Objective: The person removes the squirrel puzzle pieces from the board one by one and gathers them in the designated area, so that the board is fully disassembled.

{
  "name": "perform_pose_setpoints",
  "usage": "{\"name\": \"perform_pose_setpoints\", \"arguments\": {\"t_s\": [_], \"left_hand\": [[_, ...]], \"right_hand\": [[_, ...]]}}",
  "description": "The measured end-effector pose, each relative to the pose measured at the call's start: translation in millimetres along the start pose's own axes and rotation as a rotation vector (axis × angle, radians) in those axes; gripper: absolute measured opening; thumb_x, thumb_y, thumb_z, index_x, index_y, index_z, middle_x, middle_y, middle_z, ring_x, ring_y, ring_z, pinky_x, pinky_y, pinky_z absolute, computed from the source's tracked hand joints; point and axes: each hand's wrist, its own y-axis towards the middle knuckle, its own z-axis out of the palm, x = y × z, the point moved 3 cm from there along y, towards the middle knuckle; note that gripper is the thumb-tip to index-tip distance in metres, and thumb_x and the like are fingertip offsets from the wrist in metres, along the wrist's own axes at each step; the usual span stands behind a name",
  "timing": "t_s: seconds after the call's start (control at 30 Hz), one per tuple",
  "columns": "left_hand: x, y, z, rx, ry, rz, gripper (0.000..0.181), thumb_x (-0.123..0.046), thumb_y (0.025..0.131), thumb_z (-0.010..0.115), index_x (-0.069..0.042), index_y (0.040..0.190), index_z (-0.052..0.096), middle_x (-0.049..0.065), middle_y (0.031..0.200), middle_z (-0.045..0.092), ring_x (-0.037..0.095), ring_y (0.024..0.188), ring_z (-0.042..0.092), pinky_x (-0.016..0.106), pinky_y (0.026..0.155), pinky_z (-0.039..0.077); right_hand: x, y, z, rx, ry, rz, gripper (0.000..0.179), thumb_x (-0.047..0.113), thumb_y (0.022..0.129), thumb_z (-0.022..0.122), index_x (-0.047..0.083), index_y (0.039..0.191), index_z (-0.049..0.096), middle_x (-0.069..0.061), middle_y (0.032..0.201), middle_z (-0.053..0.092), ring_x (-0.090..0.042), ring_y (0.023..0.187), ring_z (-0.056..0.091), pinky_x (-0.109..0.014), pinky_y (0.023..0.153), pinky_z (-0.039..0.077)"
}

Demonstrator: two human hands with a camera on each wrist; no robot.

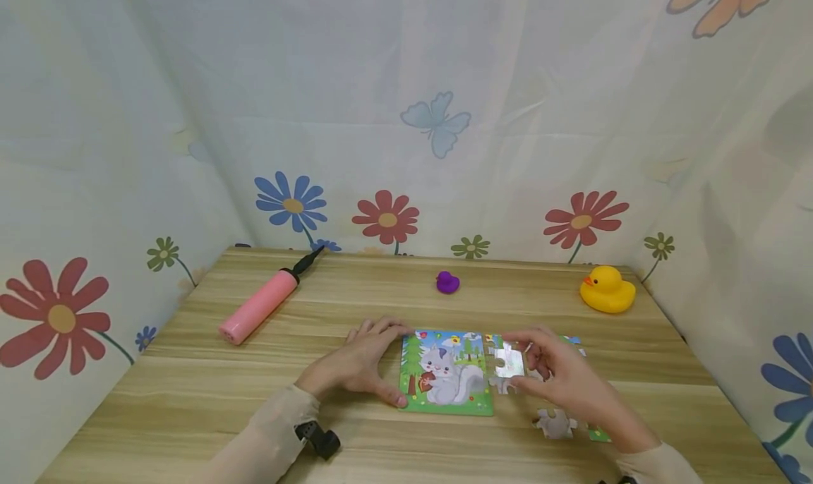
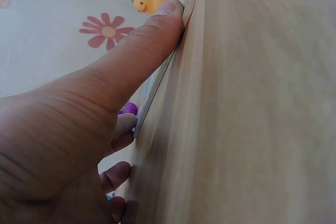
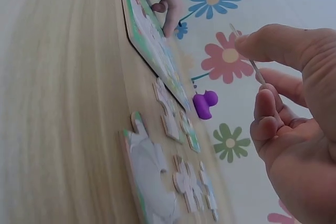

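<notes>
A square puzzle board (image 1: 447,398) with a grey squirrel picture lies on the table between the hands. My left hand (image 1: 356,363) spans its left side, the thumb (image 2: 165,19) extended onto the near corner and fingertips at the far corner. In my right hand (image 1: 565,378), thumb and fingers pinch a thin puzzle piece (image 1: 510,360), its face shiny with glare. The right wrist view shows this piece edge-on, raised above the table. Below and beside it lie loose puzzle pieces (image 1: 555,424), some partly hidden by the right hand.
A pink hand pump (image 1: 260,306) with a black nozzle lies at the left. Toward the back sit a small purple duck (image 1: 447,282) and, at the right, a larger yellow duck (image 1: 607,291). Flower-printed cloth (image 1: 343,145) surrounds the wooden table (image 1: 356,442).
</notes>
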Motion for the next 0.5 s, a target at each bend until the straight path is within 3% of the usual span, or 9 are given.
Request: {"name": "perform_pose_setpoints", "arguments": {"t_s": [0.17,0.37,0.5], "left_hand": [[0.7,-0.1,0.2,0.002,0.003,-0.003,0.121,-0.07,0.072,0.098,-0.022,0.17,0.044,0.006,0.172,0.039,0.034,0.148,0.038,0.065,0.119,0.034],[0.0,-0.5,0.1,0.002,0.003,0.002,0.122,-0.068,0.071,0.099,-0.021,0.17,0.045,0.008,0.173,0.039,0.036,0.15,0.037,0.066,0.119,0.035],[-0.4,-0.3,-0.4,0.002,0.0,-0.002,0.122,-0.067,0.072,0.1,-0.021,0.17,0.044,0.008,0.173,0.039,0.037,0.151,0.036,0.066,0.119,0.034]], "right_hand": [[-5,-13.5,-1,0.02,0.002,-0.044,0.055,0.004,0.09,0.092,0.008,0.141,0.07,-0.007,0.104,0.056,-0.026,0.075,0.054,-0.028,0.057,0.046],[-14,-31.4,5,0.096,0.012,0.032,0.056,0.017,0.091,0.094,0.011,0.141,0.07,-0.004,0.106,0.06,-0.022,0.081,0.058,-0.027,0.062,0.05],[-18,-38.5,10,0.143,0.033,0.022,0.054,0.022,0.092,0.094,0.014,0.139,0.069,-0.004,0.103,0.062,-0.022,0.079,0.058,-0.027,0.062,0.05]]}}
